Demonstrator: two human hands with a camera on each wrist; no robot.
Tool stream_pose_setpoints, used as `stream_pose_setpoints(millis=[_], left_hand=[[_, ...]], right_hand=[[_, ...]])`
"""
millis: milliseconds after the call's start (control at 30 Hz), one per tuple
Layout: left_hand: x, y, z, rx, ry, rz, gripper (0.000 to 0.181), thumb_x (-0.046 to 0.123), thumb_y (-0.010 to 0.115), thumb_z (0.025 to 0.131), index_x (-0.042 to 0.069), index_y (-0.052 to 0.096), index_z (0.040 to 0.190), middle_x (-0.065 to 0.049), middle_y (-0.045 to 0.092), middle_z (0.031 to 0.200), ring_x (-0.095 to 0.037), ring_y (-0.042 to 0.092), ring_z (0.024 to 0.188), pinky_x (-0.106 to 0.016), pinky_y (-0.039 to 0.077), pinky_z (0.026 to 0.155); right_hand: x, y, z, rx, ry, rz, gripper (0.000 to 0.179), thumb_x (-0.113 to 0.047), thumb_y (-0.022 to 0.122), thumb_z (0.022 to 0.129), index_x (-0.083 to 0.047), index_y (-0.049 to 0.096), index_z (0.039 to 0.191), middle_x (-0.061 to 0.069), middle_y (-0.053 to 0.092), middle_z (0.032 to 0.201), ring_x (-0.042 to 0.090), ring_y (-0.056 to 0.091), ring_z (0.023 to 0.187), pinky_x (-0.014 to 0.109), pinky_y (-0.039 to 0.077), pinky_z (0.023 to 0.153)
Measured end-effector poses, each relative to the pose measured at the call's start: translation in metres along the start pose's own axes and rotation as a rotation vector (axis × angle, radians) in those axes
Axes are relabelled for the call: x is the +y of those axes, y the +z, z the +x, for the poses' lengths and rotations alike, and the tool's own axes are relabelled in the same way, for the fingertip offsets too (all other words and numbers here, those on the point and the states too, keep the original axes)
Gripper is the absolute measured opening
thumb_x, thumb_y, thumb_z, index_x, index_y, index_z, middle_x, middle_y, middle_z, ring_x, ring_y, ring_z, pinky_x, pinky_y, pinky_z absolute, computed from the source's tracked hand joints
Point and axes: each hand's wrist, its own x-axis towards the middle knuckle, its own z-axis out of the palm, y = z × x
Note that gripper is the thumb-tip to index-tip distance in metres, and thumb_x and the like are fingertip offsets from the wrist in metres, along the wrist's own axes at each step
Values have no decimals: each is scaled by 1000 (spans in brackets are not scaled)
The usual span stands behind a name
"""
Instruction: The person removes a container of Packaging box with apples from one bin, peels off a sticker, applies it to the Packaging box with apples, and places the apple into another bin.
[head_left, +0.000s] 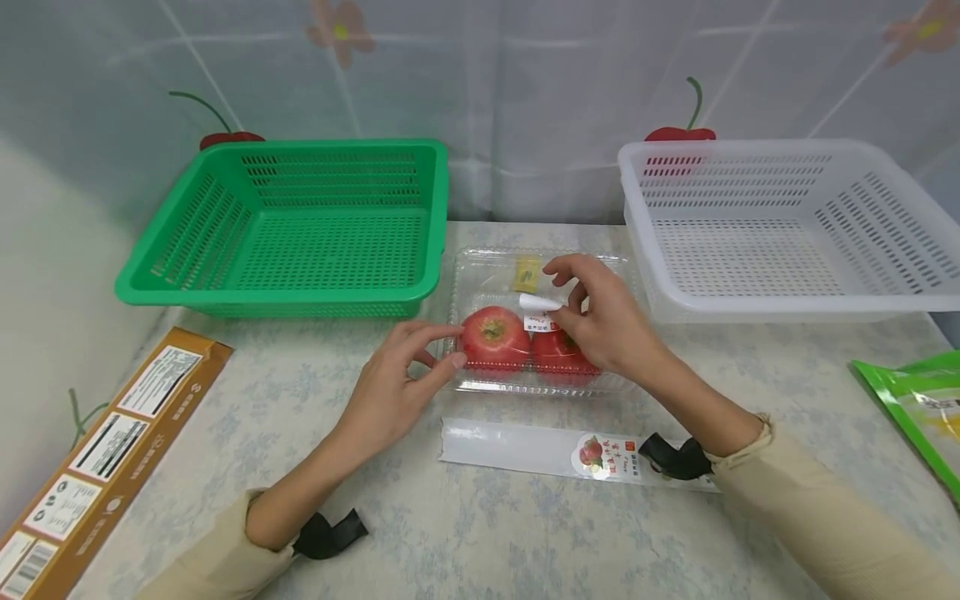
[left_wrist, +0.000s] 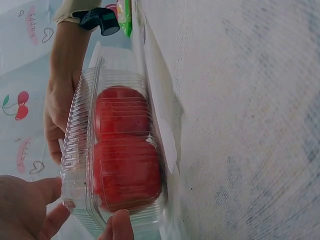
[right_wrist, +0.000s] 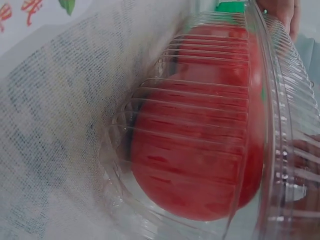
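A clear plastic clamshell box (head_left: 487, 386) lies closed at the middle of the table, with two red apples (head_left: 492, 337) inside. My right hand (head_left: 609, 323) pinches a white printed sticker (head_left: 538, 322) over the lid; its upper end curls up. My left hand (head_left: 393, 392) rests at the box's left front corner, thumb and fingers spread and touching it. From the left wrist, the fingertips (left_wrist: 120, 227) show against the plastic. The right wrist view shows an apple (right_wrist: 195, 155) through the ribbed side; the pinching fingertips are hidden there.
A small yellow packet (head_left: 527, 273) shows at the box's back. Behind stand a green basket (head_left: 277, 296) and a white basket (head_left: 795, 304). In front lies a white strip with an apple label (head_left: 525, 442). A brown carton (head_left: 112, 450) lies left, a green bag (head_left: 900, 400) right.
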Motion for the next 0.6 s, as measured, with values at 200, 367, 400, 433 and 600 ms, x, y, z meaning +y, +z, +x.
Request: stream_pose_setpoints(millis=[200,367,400,433,600], left_hand=[[0,0,0,-3,9,-3,36,28,69,95,19,65,129,-7,51,133,-17,62,89,-35,52,63],[1,0,0,-3,18,0,36,27,69,95,19,65,129,-7,52,132,-17,62,89,-35,52,63],[1,-1,0,-3,20,-1,36,27,69,95,18,65,129,-7,52,132,-17,62,89,-35,52,63],[1,-1,0,-2,21,-1,36,27,69,95,18,65,129,-7,52,132,-17,62,89,-35,52,63],[1,-1,-1,-3,25,-4,36,26,69,95,18,65,129,-7,52,132,-18,62,90,-35,52,63]], right_hand=[[-2,1,-2,41,-22,-82,28,14,61,84,-3,55,105,15,51,110,24,54,79,38,45,65],[-4,2,-2,72,-36,-108,26,14,57,85,-3,53,104,16,47,111,24,52,79,37,44,66],[-4,2,-2,76,-41,-107,24,15,55,85,-3,53,101,16,47,111,24,52,78,38,44,66],[-4,2,-2,77,-49,-108,22,16,54,85,-3,54,97,16,48,111,25,53,79,38,45,68],[-1,3,0,23,-116,-158,25,14,54,84,-5,70,83,17,56,120,31,59,90,44,49,77]])
